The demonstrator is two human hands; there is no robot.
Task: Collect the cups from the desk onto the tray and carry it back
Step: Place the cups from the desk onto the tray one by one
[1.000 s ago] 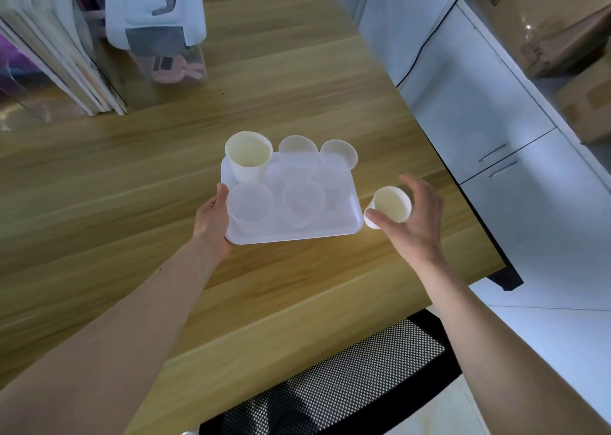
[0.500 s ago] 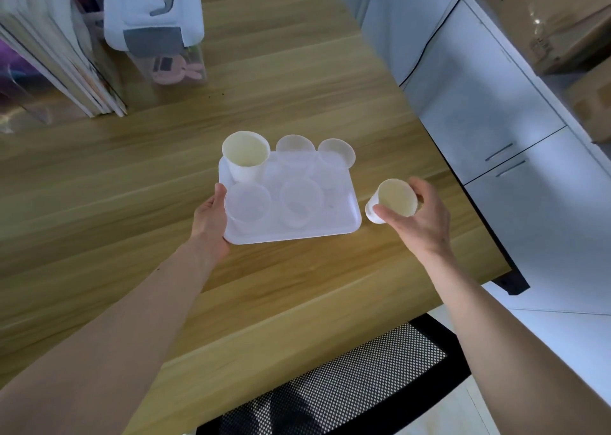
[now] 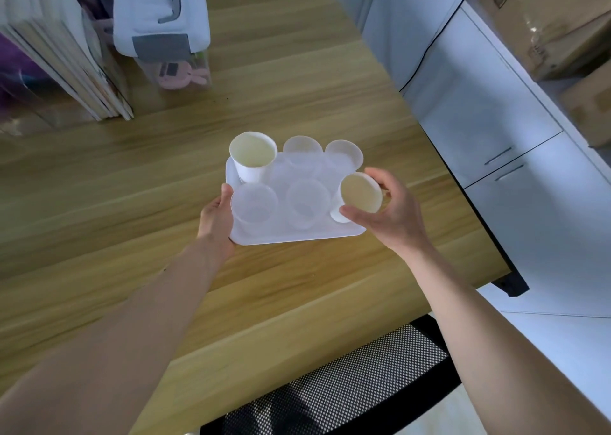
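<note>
A white tray (image 3: 291,236) lies on the wooden desk (image 3: 132,203). One white paper cup (image 3: 253,156) stands at its far left corner, and several clear plastic cups (image 3: 307,203) fill the rest. My left hand (image 3: 215,216) grips the tray's near left edge. My right hand (image 3: 393,213) holds a second white paper cup (image 3: 358,196), tilted towards me, over the tray's right side, its base at or just above the tray.
Upright books (image 3: 66,57) and a white-lidded clear box (image 3: 162,31) stand at the desk's far left. White cabinets (image 3: 496,120) line the right side beyond the desk edge. A black mesh chair (image 3: 330,395) sits below the near edge.
My right hand has carried the paper cup leftward from beside the tray to over its right side. The left hand has stayed on the tray's edge.
</note>
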